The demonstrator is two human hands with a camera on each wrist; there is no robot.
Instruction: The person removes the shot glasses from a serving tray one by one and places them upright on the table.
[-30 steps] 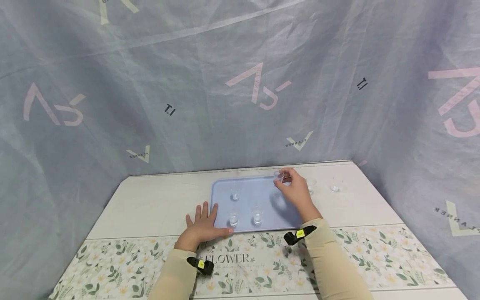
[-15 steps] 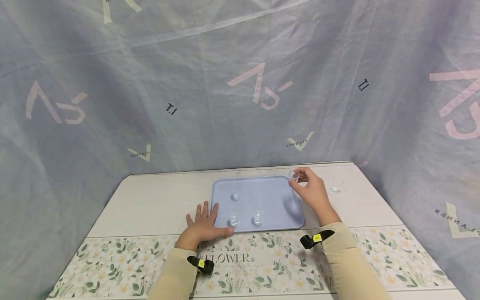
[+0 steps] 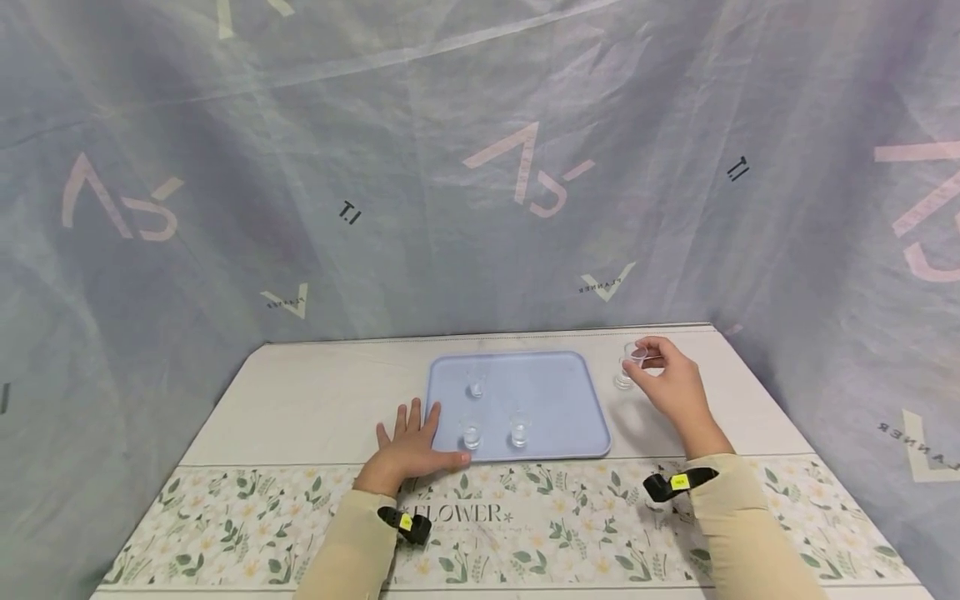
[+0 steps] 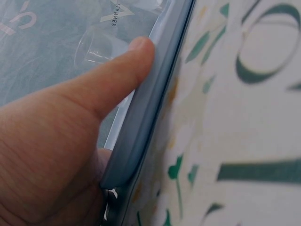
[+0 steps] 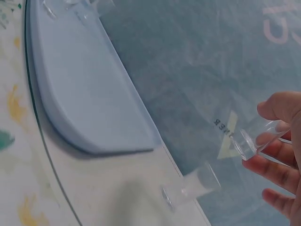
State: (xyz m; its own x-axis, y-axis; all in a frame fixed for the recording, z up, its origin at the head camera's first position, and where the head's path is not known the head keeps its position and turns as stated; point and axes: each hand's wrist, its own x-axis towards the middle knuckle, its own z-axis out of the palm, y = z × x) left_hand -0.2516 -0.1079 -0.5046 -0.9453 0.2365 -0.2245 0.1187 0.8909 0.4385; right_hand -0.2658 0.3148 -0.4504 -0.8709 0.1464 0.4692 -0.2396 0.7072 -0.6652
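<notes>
The person's right hand [image 3: 671, 383] pinches a small clear plastic cup [image 3: 637, 355] between thumb and fingertips [image 5: 270, 168], lifted off the white tabletop [image 3: 315, 408] and held to the right of the pale blue rectangular plastic tray [image 3: 558, 400]. In the right wrist view the held cup [image 5: 256, 141] lies tilted in the fingers, its thick base pointing away from the palm. Just below and slightly left of that grip, a second small clear cup [image 3: 622, 379] stands on the bare table just outside the tray's right edge; the right wrist view shows it [image 5: 193, 186] near the held cup but apart from it, and apart from the tray's rounded corner [image 5: 136, 141]. The left hand [image 3: 411, 448] lies flat with fingers spread and straight on the table at the tray's near left corner, holding nothing; its thumb [image 4: 113, 75] presses along the tray's raised rim [image 4: 141, 108], as the left wrist view shows. Three more small clear cups stand on the tray: one near cup [image 3: 471, 434] just beyond the left thumb, another near cup [image 3: 520, 430] to its right, and a far cup [image 3: 476, 384] behind them, all well to the left of the right hand's grip. A white cloth with green leaves and the word FLOWER [image 3: 525, 517] covers the table's near edge under both cream sleeves [image 3: 352, 550].
</notes>
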